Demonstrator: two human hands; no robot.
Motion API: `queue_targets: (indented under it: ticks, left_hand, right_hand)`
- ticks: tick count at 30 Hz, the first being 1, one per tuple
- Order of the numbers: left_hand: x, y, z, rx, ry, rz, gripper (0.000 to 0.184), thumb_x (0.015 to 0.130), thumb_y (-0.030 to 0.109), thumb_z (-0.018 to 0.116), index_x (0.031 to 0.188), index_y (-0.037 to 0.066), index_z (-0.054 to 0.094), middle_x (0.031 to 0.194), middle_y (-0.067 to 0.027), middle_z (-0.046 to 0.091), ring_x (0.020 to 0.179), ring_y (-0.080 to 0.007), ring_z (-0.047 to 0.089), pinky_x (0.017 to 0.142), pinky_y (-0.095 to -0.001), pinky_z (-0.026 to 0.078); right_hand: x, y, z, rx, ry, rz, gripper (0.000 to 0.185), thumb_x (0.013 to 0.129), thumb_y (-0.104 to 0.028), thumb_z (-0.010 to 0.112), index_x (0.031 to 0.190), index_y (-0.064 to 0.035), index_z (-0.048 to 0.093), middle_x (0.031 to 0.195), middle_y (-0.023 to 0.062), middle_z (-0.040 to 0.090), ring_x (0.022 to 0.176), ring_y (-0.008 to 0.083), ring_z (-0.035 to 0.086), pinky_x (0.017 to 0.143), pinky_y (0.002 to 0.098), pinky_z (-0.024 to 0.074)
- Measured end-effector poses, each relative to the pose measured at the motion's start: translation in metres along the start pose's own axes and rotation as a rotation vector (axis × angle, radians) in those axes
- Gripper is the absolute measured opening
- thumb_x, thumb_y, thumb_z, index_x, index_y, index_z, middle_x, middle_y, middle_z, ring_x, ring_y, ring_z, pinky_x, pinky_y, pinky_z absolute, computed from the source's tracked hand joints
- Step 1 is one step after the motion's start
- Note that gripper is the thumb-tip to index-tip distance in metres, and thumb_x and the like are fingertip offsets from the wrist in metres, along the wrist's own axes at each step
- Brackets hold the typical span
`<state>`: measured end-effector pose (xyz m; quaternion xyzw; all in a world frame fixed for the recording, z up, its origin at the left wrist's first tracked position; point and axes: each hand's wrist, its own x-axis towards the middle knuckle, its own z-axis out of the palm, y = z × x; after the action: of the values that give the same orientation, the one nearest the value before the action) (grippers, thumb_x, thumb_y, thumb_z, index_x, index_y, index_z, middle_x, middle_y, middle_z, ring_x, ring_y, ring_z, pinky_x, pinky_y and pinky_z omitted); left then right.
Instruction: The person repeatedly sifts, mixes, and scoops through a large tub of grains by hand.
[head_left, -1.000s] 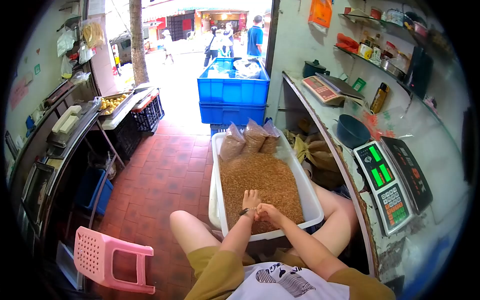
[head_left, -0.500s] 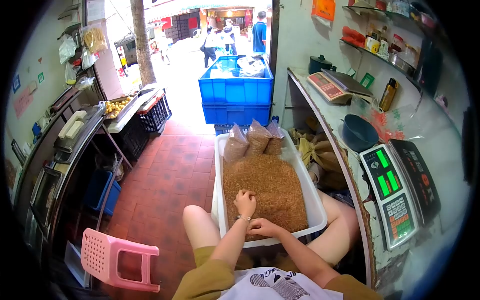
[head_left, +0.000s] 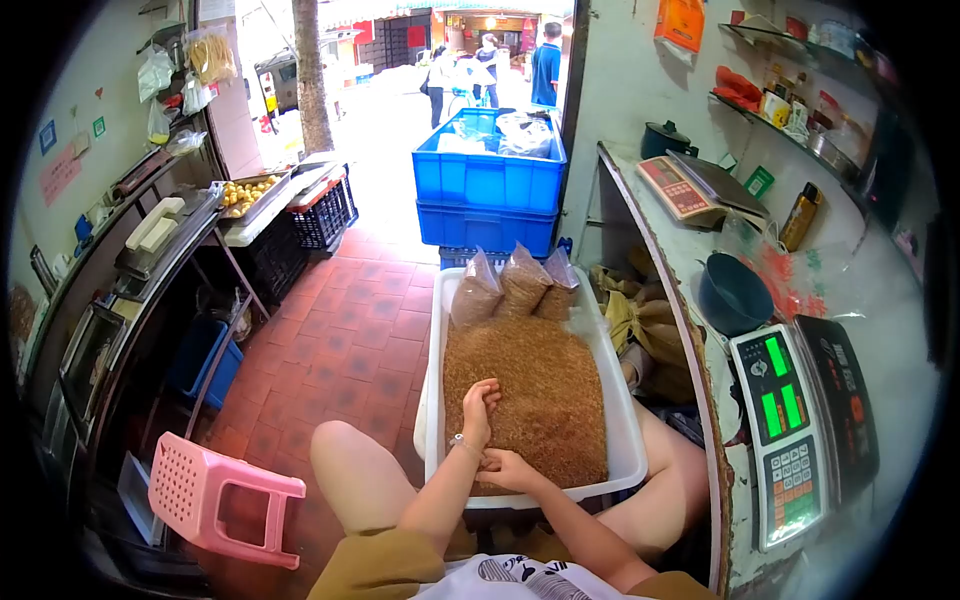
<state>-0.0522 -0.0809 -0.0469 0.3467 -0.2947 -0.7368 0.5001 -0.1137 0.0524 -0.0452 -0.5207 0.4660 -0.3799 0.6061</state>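
A white tub (head_left: 437, 372) between my knees holds a broad heap of brown grain-like bits (head_left: 540, 385). My left hand (head_left: 480, 408) is raised over the left side of the heap, fingers loosely bent and apart, with nothing seen in them. Around its wrist is a thin bracelet (head_left: 460, 441). My right hand (head_left: 510, 470) is at the tub's near end, close beside my left wrist. Its fingertips are drawn together; whatever they may pinch is too small to make out. Several clear bags filled with the same brown bits (head_left: 524, 285) stand at the tub's far end.
Blue crates (head_left: 488, 180) are stacked beyond the tub. On the right counter sit a lit digital scale (head_left: 780, 430), a dark bowl (head_left: 735, 293) and another scale (head_left: 685, 190). A pink stool (head_left: 215, 495) stands at left on red tiles. People are outside the doorway.
My left hand has lifted and turned, its fingers pointing more upward. My right hand stays near the left wrist, its fingers pinched. The view has swung slightly left.
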Motion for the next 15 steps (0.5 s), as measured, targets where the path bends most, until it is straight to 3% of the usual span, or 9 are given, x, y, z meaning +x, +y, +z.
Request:
queue_targets:
  ticks: [4,7,8,11,12,13,15]
  left_hand:
    - [-0.015,0.015,0.015,-0.159,-0.015,-0.126,0.022,0.086,0.014,0.045,0.101,0.007,0.060,0.091,-0.0020,0.061,0.079,-0.0112,0.056,0.068,-0.0238,0.044]
    - [-0.006,0.015,0.016,-0.171,-0.047,-0.138,0.023,0.086,0.015,0.046,0.102,0.007,0.059,0.092,-0.0018,0.061,0.080,-0.0137,0.057,0.071,-0.0277,0.045]
    - [-0.004,0.015,0.017,-0.148,-0.062,-0.129,0.023,0.087,0.016,0.046,0.103,0.007,0.059,0.092,-0.0017,0.060,0.081,-0.0148,0.057,0.073,-0.0292,0.046]
    - [-0.012,0.030,0.026,0.724,-0.208,0.459,0.023,0.089,0.019,0.045,0.103,0.007,0.059,0.092,0.0005,0.061,0.082,-0.0181,0.057,0.077,-0.0327,0.046]
    - [-0.021,0.050,0.028,1.155,-0.359,0.330,0.033,0.093,0.025,0.041,0.121,0.010,0.051,0.114,-0.0045,0.056,0.104,-0.0222,0.053,0.091,-0.0356,0.041]
    - [-0.032,0.059,0.032,1.386,-0.453,0.341,0.032,0.093,0.025,0.042,0.119,0.010,0.052,0.113,-0.0050,0.056,0.103,-0.0228,0.053,0.091,-0.0360,0.041]
    - [-0.042,0.047,0.039,1.511,-0.443,0.431,0.031,0.092,0.025,0.043,0.117,0.010,0.053,0.111,-0.0059,0.057,0.102,-0.0241,0.054,0.089,-0.0368,0.042]
  right_hand:
    - [-0.004,-0.034,0.007,-0.494,0.269,0.128,0.032,0.079,-0.030,0.064,0.096,-0.0031,0.063,0.083,0.0171,0.066,0.075,0.0302,0.065,0.066,0.0382,0.0491]
    - [-0.007,-0.031,0.004,-0.616,0.232,0.136,0.032,0.077,-0.034,0.064,0.085,-0.0024,0.065,0.062,0.0156,0.061,0.060,0.0230,0.061,0.063,0.0321,0.0487]
    - [-0.013,-0.030,0.003,-0.622,0.203,0.114,0.029,0.077,-0.033,0.063,0.085,-0.0049,0.066,0.072,0.0149,0.064,0.066,0.0275,0.063,0.063,0.0352,0.0489]
    - [-0.024,-0.045,0.003,-0.886,0.620,-0.012,0.024,0.077,-0.029,0.061,0.081,-0.0062,0.066,0.077,0.0143,0.064,0.073,0.0294,0.063,0.065,0.0372,0.0490]
    - [-0.025,-0.060,0.000,-0.800,0.668,0.034,0.023,0.076,-0.027,0.059,0.088,-0.0092,0.066,0.094,0.0123,0.064,0.087,0.0287,0.061,0.072,0.0405,0.0484]
    - [-0.024,-0.077,0.002,-0.809,0.688,-0.069,0.025,0.077,-0.028,0.059,0.091,-0.0084,0.066,0.095,0.0124,0.063,0.089,0.0289,0.060,0.074,0.0402,0.0478]
    - [-0.021,-0.101,0.004,-0.820,0.732,-0.278,0.028,0.079,-0.029,0.058,0.096,-0.0066,0.064,0.098,0.0126,0.062,0.092,0.0295,0.058,0.078,0.0395,0.0464]
